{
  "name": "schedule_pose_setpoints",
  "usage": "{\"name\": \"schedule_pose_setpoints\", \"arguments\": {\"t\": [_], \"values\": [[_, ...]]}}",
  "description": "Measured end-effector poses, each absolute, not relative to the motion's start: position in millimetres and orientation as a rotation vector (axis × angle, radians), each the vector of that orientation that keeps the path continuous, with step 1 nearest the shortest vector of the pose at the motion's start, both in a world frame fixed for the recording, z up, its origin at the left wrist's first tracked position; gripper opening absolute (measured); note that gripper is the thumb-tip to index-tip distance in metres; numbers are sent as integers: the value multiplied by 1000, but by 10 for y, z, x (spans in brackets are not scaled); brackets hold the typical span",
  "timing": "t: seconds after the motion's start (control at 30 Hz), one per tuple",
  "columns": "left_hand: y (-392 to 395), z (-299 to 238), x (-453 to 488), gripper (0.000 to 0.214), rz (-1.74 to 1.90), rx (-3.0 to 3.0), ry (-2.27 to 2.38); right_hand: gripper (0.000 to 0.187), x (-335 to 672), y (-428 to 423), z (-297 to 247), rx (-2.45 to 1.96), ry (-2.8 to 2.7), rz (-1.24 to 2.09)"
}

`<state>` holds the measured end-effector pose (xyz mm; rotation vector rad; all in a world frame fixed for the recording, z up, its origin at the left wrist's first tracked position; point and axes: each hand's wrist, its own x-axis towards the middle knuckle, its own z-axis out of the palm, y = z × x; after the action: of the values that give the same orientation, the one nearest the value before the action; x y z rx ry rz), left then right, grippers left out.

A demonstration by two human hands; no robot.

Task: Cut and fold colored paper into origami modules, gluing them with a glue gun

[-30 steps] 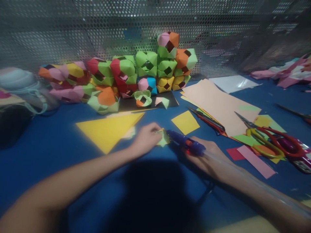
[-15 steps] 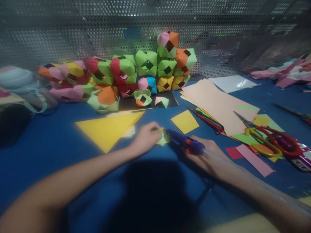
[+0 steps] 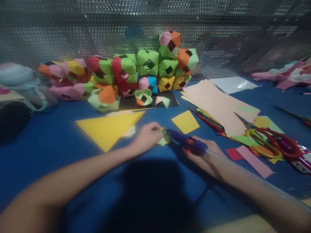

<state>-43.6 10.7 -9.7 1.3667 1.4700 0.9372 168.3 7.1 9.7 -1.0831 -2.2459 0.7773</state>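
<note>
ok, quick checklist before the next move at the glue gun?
1. Glue gun held by the right hand: ok.
2. Red light on the gun lit: ok. Nozzle heat: cannot tell.
3. Clear stick lined up with the gun's rear: ok.
4. Small folded paper held by the left hand: ok.
5. Left fingers well clear of the nozzle: not ok, I'd say; they look close. Whether the nozzle touches the paper: cannot tell.
6. Yellow square apart from the small paper: ok.
</note>
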Motion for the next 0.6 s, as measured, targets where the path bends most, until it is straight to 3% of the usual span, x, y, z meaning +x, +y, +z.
{"name": "schedule_pose_setpoints", "arguments": {"t": [0.6], "values": [[95, -65, -424, 6, 961, 1418, 1435, 20, 1662, 57, 141, -1312, -2195, 859]]}}
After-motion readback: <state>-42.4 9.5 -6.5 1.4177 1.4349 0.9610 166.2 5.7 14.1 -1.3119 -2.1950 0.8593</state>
